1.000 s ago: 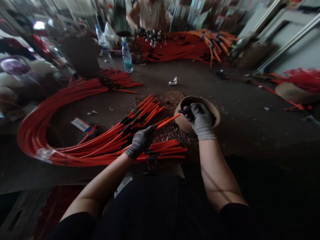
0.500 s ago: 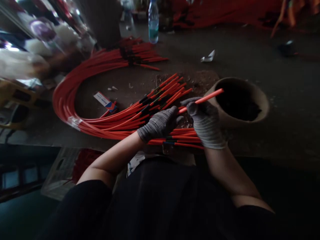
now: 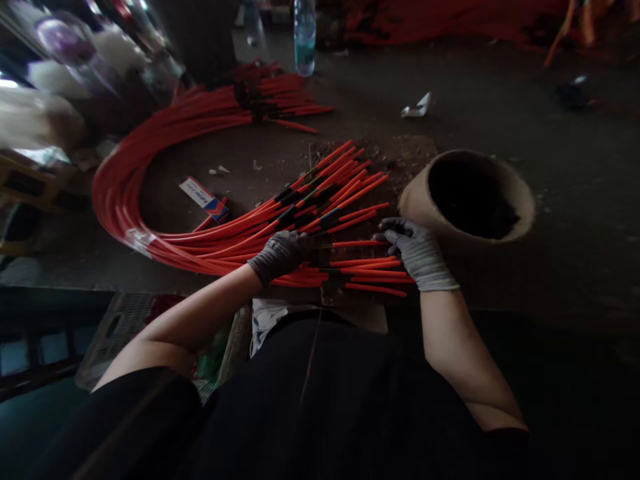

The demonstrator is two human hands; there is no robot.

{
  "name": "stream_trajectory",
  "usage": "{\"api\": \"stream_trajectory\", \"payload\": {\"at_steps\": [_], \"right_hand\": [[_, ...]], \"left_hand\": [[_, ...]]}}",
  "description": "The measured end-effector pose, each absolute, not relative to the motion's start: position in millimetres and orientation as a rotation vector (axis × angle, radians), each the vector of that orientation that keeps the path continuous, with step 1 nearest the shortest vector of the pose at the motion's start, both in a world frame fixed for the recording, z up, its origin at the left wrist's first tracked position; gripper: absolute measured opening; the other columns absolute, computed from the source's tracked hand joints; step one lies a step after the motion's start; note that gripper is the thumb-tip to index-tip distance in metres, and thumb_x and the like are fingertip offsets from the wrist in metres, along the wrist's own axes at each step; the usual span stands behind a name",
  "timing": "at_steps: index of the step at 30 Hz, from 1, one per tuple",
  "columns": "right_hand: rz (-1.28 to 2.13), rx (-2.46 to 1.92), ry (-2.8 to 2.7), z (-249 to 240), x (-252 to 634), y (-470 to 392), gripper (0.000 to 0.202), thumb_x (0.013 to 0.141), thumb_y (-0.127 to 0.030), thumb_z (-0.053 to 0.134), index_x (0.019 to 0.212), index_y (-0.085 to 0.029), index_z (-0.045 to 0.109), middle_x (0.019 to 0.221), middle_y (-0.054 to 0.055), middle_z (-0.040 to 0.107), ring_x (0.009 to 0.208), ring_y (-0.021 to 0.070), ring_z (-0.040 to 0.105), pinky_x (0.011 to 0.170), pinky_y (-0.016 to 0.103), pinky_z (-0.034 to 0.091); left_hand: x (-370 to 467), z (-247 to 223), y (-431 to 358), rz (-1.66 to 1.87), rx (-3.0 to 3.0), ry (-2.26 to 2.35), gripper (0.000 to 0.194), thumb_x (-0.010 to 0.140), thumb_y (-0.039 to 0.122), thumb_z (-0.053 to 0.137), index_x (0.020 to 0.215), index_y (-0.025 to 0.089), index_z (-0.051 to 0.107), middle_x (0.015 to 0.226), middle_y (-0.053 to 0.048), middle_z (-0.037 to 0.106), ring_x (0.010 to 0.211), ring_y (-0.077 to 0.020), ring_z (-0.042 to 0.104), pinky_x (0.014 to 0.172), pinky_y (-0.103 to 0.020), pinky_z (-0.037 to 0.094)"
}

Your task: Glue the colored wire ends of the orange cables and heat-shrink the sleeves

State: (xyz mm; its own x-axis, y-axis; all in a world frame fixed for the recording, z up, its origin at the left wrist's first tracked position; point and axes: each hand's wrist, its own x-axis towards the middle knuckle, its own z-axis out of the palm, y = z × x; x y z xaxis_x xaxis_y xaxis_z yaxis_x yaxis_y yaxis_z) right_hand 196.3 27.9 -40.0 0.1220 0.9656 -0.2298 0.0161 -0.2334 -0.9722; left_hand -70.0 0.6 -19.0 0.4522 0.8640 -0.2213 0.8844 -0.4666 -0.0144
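Both my hands wear grey knit gloves. My left hand is closed around an orange cable within the bundle, at the lower middle of the view. Its fingertips are partly hidden in shadow. To the right, the fingers of my right hand are bent about the tip of an orange tube, which lies nearly level between the two hands. Around them spreads the bundle of orange cables, curving in a big loop to the left. Several ends fan out, with dark sections before the orange tips.
A round, tan open container stands just beyond my right hand. Inside the loop lies a small white, blue and red box. Farther back are a plastic bottle and a scrap of white paper. A crate sits below the table edge.
The orange tube has come down from its raised slant to lie level by the other ends. My left hand has moved left and lower; my right hand now meets the tube near its tip.
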Motion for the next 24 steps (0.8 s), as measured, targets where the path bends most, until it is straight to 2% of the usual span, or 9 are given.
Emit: {"api": "stream_trajectory", "payload": {"at_steps": [2,5,9,11,14,18,19,21,24], "right_hand": [[1.16,-1.328,-1.001,-39,198,24,0.03,0.063,-0.034,0.079,0.085,-0.018,0.067,0.083,0.002,0.073,0.061,0.0124,0.067,0.038,0.016,0.037],[0.933,-1.193,-0.811,-35,198,25,0.039,0.06,-0.049,0.082,0.077,-0.02,0.063,0.069,-0.001,0.069,0.05,0.0094,0.06,0.036,0.016,0.033],[0.913,-1.107,-0.605,-27,194,33,0.054,0.053,-0.062,0.085,0.075,-0.022,0.056,0.063,-0.004,0.066,0.048,0.0086,0.058,0.035,0.015,0.031],[1.009,-1.059,-0.633,-22,192,34,0.059,0.05,-0.064,0.086,0.079,-0.022,0.057,0.067,-0.003,0.068,0.047,0.0082,0.057,0.034,0.015,0.027],[1.057,-0.972,-0.655,-14,187,33,0.062,0.051,-0.064,0.087,0.086,-0.022,0.058,0.075,-0.002,0.071,0.052,0.01,0.063,0.034,0.015,0.025],[0.96,-0.895,-0.609,-10,167,31,0.052,0.065,-0.063,0.08,0.087,-0.023,0.054,0.074,-0.003,0.07,0.059,0.0105,0.066,0.035,0.014,0.024],[0.929,-0.901,-0.653,-10,160,30,0.047,0.071,-0.062,0.076,0.086,-0.023,0.055,0.074,-0.003,0.069,0.059,0.0104,0.066,0.036,0.015,0.024],[0.921,-0.964,-0.882,-13,141,26,0.038,0.081,-0.059,0.07,0.085,-0.024,0.058,0.074,-0.002,0.069,0.063,0.0112,0.066,0.04,0.017,0.035],[1.024,-1.049,-1.271,-13,117,18,0.034,0.078,-0.055,0.076,0.078,-0.023,0.065,0.073,0.0,0.07,0.072,0.0157,0.067,0.061,0.026,0.054]], "left_hand": [[-64,-19,0,-0.269,2.585,1.643,0.035,0.099,0.019,0.044,0.125,0.006,0.064,0.105,-0.02,0.071,0.098,-0.0301,0.072,0.077,-0.037,0.056],[-54,-16,1,-0.019,2.496,1.704,0.042,0.101,0.023,0.045,0.141,0.014,0.057,0.112,-0.014,0.075,0.097,-0.0251,0.074,0.078,-0.033,0.056],[-46,-15,1,0.353,2.394,1.628,0.042,0.099,0.02,0.049,0.139,0.025,0.062,0.124,-0.007,0.074,0.108,-0.021,0.073,0.087,-0.028,0.057],[-45,-17,1,0.477,2.354,1.666,0.039,0.099,0.021,0.051,0.135,0.024,0.065,0.12,-0.007,0.076,0.104,-0.0203,0.074,0.087,-0.027,0.057],[-43,-23,-3,0.632,2.341,1.761,0.035,0.101,0.025,0.049,0.129,0.021,0.069,0.114,-0.009,0.077,0.096,-0.0186,0.075,0.088,-0.027,0.056],[-40,-27,-9,0.448,2.393,1.746,0.038,0.098,0.024,0.052,0.133,0.022,0.067,0.107,-0.01,0.077,0.086,-0.0193,0.074,0.082,-0.028,0.056],[-40,-27,-9,0.433,2.363,1.747,0.038,0.098,0.025,0.051,0.133,0.023,0.067,0.104,-0.009,0.077,0.085,-0.0199,0.074,0.081,-0.029,0.056],[-42,-25,-4,0.572,2.251,1.754,0.037,0.102,0.027,0.044,0.132,0.021,0.065,0.1,-0.009,0.077,0.087,-0.0203,0.074,0.081,-0.029,0.056],[-47,-16,6,0.824,2.139,1.686,0.044,0.107,0.03,0.027,0.131,0.012,0.059,0.104,-0.014,0.074,0.095,-0.0191,0.072,0.083,-0.028,0.055]]}}
